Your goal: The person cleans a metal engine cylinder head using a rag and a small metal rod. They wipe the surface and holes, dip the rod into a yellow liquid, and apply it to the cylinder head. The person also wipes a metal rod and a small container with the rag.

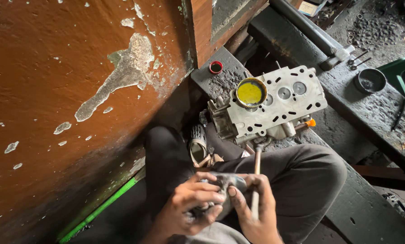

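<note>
fingers (213, 198) of both hands clutch a grimy, crumpled grey rag (225, 183).

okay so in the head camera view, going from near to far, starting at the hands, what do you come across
Left hand and right hand on a dirty grey rag, right also holding a thin rod → grey metal cylinder head → yellow-filled tin → small red cap.

wall: brown wall (53, 90) filling the frame's left, paint peeling | bench: dark grimy bench (374, 117) running diagonally at right | light: daylight falling evenly
</note>
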